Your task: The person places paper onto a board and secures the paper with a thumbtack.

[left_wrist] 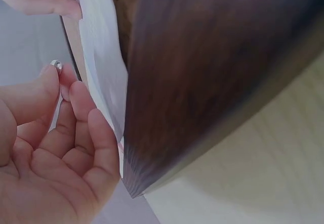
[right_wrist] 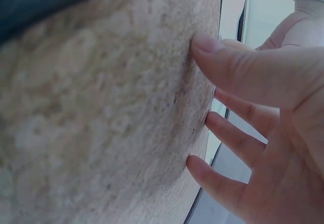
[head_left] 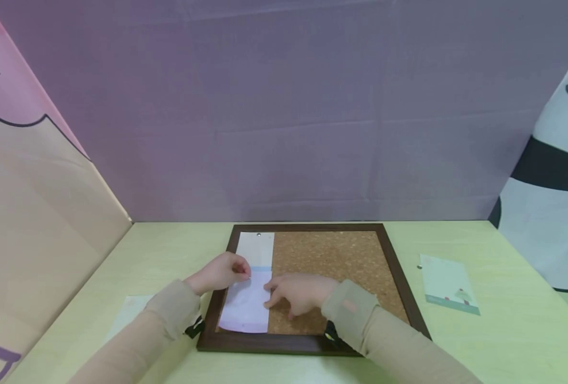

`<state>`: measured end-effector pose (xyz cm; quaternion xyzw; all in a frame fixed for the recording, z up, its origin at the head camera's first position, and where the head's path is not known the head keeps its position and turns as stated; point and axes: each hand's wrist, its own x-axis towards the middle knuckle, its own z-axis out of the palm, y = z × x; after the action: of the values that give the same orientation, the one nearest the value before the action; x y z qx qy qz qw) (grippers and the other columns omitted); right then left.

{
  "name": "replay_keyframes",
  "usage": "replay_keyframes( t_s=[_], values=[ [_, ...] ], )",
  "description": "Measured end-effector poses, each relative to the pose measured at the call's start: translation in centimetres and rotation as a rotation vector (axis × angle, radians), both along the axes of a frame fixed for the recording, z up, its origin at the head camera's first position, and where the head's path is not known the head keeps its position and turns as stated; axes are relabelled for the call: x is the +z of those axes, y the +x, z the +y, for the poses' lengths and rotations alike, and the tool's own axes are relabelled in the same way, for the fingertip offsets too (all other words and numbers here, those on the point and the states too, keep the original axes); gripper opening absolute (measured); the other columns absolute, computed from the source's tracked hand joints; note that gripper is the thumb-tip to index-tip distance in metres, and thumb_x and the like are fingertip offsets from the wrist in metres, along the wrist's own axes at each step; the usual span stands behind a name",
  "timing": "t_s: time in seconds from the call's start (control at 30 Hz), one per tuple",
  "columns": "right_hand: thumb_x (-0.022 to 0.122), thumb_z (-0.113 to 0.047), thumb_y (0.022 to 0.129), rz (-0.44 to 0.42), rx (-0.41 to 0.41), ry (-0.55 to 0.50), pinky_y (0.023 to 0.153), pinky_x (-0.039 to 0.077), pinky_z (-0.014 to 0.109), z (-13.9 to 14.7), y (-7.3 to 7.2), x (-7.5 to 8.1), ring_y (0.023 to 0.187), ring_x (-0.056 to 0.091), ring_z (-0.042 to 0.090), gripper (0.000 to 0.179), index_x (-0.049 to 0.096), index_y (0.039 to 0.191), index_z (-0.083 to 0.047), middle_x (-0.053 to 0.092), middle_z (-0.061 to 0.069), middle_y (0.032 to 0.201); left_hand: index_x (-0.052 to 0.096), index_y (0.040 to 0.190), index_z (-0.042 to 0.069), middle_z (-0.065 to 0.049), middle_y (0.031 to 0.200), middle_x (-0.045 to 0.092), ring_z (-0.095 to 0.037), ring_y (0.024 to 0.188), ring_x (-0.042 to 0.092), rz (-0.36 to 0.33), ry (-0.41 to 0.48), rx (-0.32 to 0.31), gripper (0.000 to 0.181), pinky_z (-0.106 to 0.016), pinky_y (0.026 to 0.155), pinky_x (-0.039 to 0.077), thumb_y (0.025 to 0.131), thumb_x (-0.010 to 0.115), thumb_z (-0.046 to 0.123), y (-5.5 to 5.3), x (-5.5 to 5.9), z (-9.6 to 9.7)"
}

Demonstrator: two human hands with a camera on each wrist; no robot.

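A corkboard (head_left: 332, 261) in a dark brown frame lies on the table. On its left part lie two overlapping paper sheets: a white sheet (head_left: 255, 249) at the top with a silver thumbtack (head_left: 258, 234) in it, and a pale lilac sheet (head_left: 246, 305) with a blue upper strip below. My left hand (head_left: 218, 273) pinches another silver thumbtack (left_wrist: 56, 64) between thumb and index finger, over the lilac sheet's upper part. From the right, my right hand (head_left: 304, 292) rests spread fingertips on the cork and the lilac sheet's right edge.
Right of the board lies a pale card (head_left: 449, 282) with a green lower band, a small tack (head_left: 420, 266) beside its left edge. Another pale sheet (head_left: 127, 314) lies at the left, partly behind my left forearm. Printed cloth walls stand around the table (head_left: 519, 314).
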<state>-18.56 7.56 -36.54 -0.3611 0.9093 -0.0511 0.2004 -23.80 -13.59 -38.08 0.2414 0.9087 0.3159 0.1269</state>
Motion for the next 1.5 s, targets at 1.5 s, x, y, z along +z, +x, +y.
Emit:
replay_keyframes(
  t_s=[1.5],
  values=[
    [0.076,-0.014,0.077,-0.008,0.021,0.006,0.115,0.024,0.036,0.1,-0.1,0.1,0.138,0.034,0.018,0.053,0.061,0.125,-0.029,0.042,-0.004,0.147,0.066,0.075,0.005,-0.002,0.075,0.064,-0.013,0.071,0.054,0.027,-0.258,-0.061,0.008,-0.029,0.072,0.047,0.082,0.068,0.003,-1.9,1.2,2.6]
  ],
)
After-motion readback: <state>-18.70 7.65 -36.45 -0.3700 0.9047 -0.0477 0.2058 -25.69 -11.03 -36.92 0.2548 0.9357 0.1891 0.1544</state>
